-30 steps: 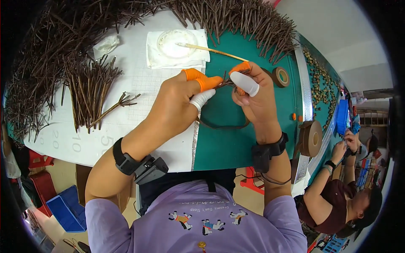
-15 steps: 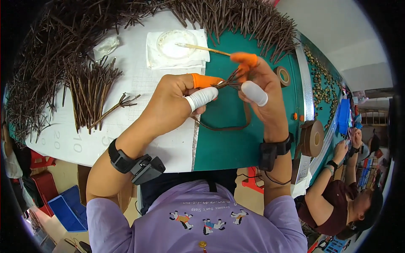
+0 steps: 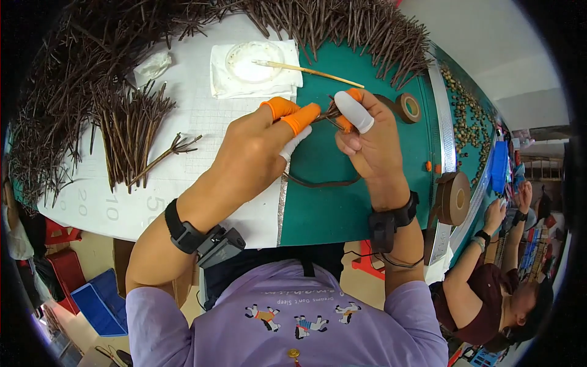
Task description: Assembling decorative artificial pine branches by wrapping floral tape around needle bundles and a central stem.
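My left hand [image 3: 260, 144], in orange finger cots and a white finger wrap, pinches a thin brown artificial twig [image 3: 331, 112]. On the twig's branched end, the fingers of my right hand [image 3: 378, 137] are closed, with a white cot on the thumb and orange cots on other fingers. A narrow brown tape strip [image 3: 324, 183] loops below the hands over the green mat. Beyond them a brush [image 3: 318, 73] rests with its tip on a round clear dish [image 3: 232, 61], which stands on a folded white cloth [image 3: 223, 90]. My fingers hide much of the twig.
Brown tape rolls [image 3: 408, 108] [image 3: 454, 199] lie to the right. Bundled twigs [image 3: 131, 134], a single branched twig [image 3: 165, 157] and a big twig heap [image 3: 55, 92] fill the left. More twigs [image 3: 354, 30] line the back. A co-worker's hands [image 3: 495, 214] are at far right.
My left hand has turned over, its orange-covered fingers now on top of the twig. The right hand has drawn down from the brush handle, uncovering it, and its thumb has risen onto the twig.
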Available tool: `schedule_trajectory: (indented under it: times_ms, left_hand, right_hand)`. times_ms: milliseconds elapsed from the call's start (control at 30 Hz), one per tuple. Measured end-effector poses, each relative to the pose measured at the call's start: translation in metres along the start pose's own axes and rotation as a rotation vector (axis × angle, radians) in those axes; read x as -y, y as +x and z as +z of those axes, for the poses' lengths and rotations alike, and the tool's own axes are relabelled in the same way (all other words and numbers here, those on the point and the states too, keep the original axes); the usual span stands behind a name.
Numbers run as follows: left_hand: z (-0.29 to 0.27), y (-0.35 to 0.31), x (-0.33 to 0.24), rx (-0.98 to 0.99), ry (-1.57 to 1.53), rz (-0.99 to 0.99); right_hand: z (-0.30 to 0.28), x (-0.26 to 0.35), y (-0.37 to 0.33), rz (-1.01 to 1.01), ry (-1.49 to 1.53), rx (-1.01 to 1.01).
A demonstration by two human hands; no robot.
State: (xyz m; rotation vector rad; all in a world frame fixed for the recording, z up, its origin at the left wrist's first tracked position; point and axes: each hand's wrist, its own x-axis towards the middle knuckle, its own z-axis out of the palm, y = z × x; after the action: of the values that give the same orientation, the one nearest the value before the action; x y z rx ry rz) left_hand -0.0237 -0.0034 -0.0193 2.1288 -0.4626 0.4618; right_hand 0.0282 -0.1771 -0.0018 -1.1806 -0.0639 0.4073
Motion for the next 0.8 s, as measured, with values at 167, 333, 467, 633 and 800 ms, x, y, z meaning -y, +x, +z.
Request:
schedule_trajectory:
  times_ms: [167, 333, 467, 633, 800]
  left_hand:
    - [-0.004, 0.005, -0.001, -0.055, 0.169, 0.122]
    - [-0.010, 0.010, -0.008, 0.026, -0.383, -0.290]
    - [-0.008, 0.007, -0.010, 0.118, -0.402, -0.447]
    - [-0.001, 0.005, -0.002, -0.117, 0.048, 0.108]
    - [-0.014, 0.011, -0.005, -0.108, 0.085, 0.280]
  right_hand:
    - [0.002, 0.005, -0.001, 0.108, 0.066, -0.002]
    - [0.006, 0.009, -0.002, -0.185, -0.148, 0.122]
    - [0.009, 0.008, -0.003, -0.240, -0.276, 0.103]
    - [0.006, 0.004, -0.004, -0.260, -0.265, 0.048]
    - [-0.002, 0.009, 0.002, -0.258, -0.160, 0.101]
